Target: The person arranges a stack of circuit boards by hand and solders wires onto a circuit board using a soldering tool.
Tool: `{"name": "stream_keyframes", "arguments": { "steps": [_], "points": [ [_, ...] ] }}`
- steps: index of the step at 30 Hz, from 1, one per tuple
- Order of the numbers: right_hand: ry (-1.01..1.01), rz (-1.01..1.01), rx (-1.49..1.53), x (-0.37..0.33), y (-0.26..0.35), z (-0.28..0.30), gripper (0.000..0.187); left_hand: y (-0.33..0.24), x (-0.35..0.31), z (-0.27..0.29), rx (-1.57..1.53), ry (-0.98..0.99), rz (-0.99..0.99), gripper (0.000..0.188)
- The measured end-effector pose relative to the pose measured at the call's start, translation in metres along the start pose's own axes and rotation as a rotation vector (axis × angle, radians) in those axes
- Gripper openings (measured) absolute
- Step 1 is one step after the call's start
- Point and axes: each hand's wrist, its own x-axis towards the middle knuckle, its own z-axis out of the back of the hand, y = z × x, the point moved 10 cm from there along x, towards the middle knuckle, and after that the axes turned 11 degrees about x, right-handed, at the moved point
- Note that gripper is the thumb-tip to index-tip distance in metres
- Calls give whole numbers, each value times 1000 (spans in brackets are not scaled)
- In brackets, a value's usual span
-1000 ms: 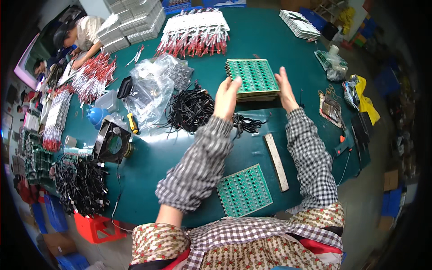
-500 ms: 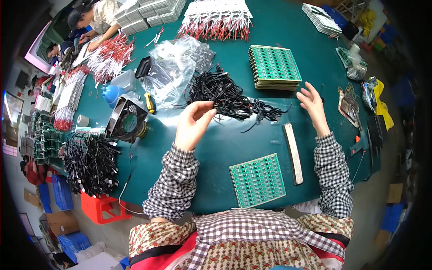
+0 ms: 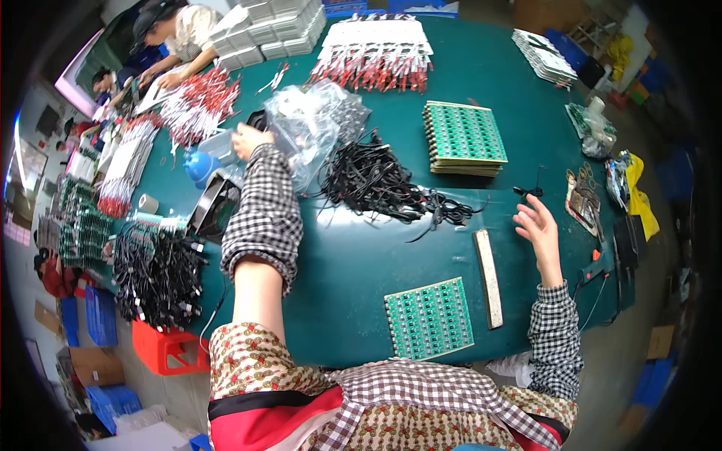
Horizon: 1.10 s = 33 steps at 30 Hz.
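Note:
My left hand [image 3: 250,141] is stretched far out to the left, its partly bent fingers beside a black, rounded object [image 3: 258,120] next to a clear plastic bag [image 3: 301,124]. I see no clear grip on that object. My right hand [image 3: 539,231] is held above the table on the right, fingers apart and holding nothing. Just beyond its fingertips lies a small black cable [image 3: 529,192]. A green circuit board panel [image 3: 430,319] lies close to my body, with a pale, narrow bar [image 3: 488,279] to its right. Tangled black cables [image 3: 368,180] lie mid-table.
A stack of green board panels [image 3: 466,139] stands beyond the bar. Left are a fan [image 3: 214,207], a blue bottle [image 3: 199,167] and bundled black leads [image 3: 158,274]. White pieces with red-tipped wires [image 3: 372,52] lie at the back. A co-worker [image 3: 184,34] works far left.
My left hand has moved from beside the cables up and left to the black object; its sleeve now covers the yellow screwdriver. My right hand stays open, slightly lower. The view has shifted.

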Motion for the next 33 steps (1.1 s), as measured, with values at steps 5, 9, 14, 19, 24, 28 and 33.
{"name": "stream_keyframes", "arguments": {
  "steps": [5,9,14,19,24,28,33],
  "points": [
    [-9,-30,64,-5,-4,15,50,8,3,-14,-138,-57,-40,51],
    [26,-32,108,3,-4,1,49,47,31,-20,-482,-142,154,43],
    [14,-29,125,8,-15,3,48,7,-20,-69,-1288,508,334,43],
    [0,138,7,5,-13,-1,48,-2,-74,-12,-899,440,-9,73],
    [9,256,-238,-27,13,-17,44,-36,-232,93,-785,479,-677,36],
    [129,325,-378,-82,30,-43,41,-8,-410,159,-400,648,-1514,52],
    [154,492,-681,-128,24,-52,47,45,-485,136,-236,804,-1724,82]
  ]
}}
